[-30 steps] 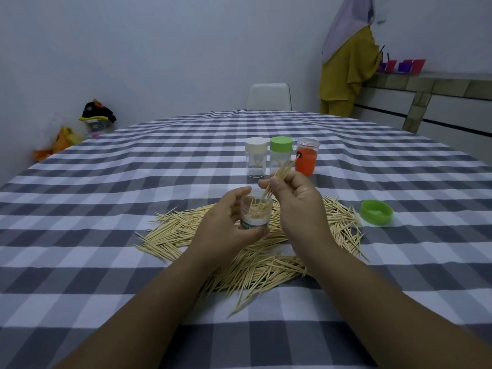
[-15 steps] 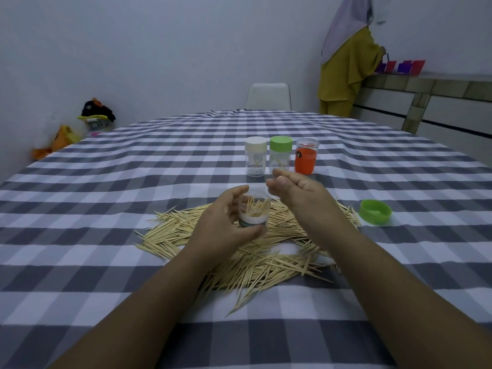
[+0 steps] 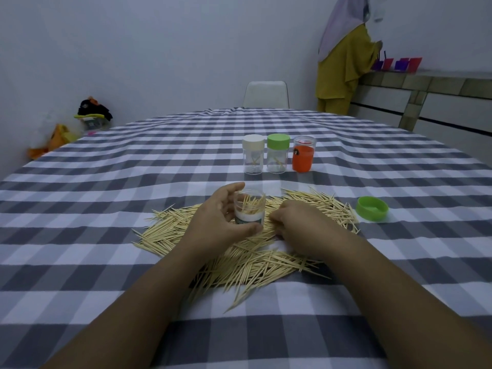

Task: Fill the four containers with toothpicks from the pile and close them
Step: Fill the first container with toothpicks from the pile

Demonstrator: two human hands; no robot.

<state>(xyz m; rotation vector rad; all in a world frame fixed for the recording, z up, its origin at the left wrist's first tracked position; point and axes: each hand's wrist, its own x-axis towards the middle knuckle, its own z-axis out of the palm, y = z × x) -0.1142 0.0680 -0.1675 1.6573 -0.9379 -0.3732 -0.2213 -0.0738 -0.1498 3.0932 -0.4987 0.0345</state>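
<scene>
My left hand (image 3: 218, 222) grips a small clear container (image 3: 249, 210) with no lid and several toothpicks standing in it, held over the toothpick pile (image 3: 247, 251). To its right, my right hand (image 3: 298, 227) is down on the pile with its fingers curled onto the toothpicks. Behind the pile stand three containers: a white-lidded one (image 3: 253, 157), a green-lidded one (image 3: 277, 155) and an orange one (image 3: 303, 157). A loose green lid (image 3: 372, 209) lies right of the pile.
The checked tablecloth (image 3: 133, 182) covers the whole table. A white chair (image 3: 266, 94) stands at the far end. A person in yellow (image 3: 343, 65) stands at a counter at the back right. Bags (image 3: 90, 115) lie in the left corner.
My right hand dropped its bunch of toothpicks into the held container, then moved down onto the pile. My left hand lowered the container a little.
</scene>
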